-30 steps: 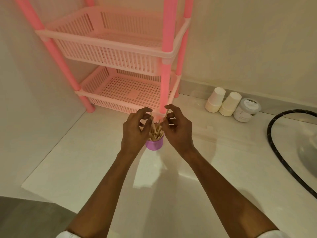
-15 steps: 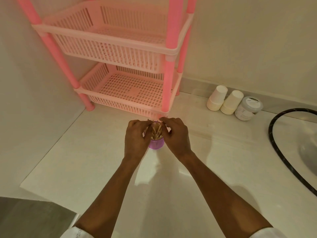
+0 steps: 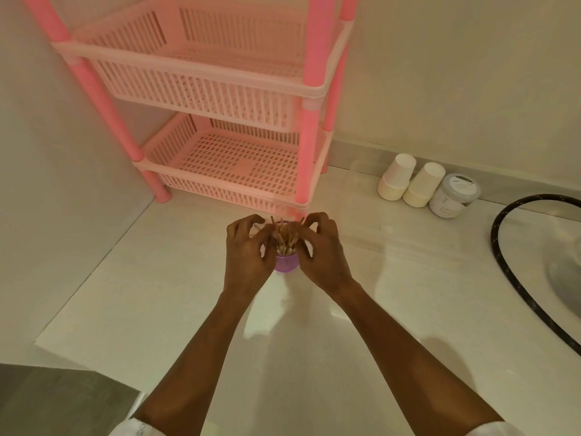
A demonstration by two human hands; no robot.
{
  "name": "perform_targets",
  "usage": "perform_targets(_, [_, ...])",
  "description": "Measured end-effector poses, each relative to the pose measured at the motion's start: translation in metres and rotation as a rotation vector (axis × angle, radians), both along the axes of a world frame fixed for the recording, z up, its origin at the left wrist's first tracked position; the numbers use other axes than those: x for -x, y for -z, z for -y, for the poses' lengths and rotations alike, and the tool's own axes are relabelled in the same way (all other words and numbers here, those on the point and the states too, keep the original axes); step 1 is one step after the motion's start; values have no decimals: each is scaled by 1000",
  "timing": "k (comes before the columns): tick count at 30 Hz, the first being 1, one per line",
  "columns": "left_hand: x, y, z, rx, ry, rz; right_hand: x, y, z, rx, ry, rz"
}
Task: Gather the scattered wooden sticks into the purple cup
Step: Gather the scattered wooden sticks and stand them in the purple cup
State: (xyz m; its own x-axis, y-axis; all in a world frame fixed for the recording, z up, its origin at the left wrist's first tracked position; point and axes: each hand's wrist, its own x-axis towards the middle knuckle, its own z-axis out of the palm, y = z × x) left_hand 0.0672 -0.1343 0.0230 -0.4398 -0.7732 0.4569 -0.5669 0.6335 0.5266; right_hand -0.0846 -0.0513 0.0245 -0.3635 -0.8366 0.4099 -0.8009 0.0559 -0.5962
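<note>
Narrow grip with left hand (image 3: 248,251) and right hand (image 3: 325,258) round wooden sticks (image 3: 284,239) standing in purple cup (image 3: 286,265) on tabletop (image 3: 151,284). Just behind, pink rack (image 3: 303,171); well right, paper cups (image 3: 396,181), jar (image 3: 455,196), black hose (image 3: 503,262). Room to move left, up to wall (image 3: 47,190).

Dim warm light, edges warped.

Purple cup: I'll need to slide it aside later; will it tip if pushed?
Probably tips easily: the purple cup looks small and narrow, and the wooden sticks stand well above its rim. Likely light plastic, so it may skid on the glossy counter. Push low, near its base.
</note>
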Motion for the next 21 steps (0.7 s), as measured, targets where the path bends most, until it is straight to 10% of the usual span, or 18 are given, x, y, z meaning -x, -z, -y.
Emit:
perform_targets(5, [-7,1,7,-206,-191,-268,7,-1,-12,138,130,368])
perform_targets(11, [-2,8,-1,-932,-188,-510,-4,16,-19,-164,-23,489])
perform_targets(21, [9,3,-32,-1000,-17,-610,-10,28,-23,-97,-9,566])
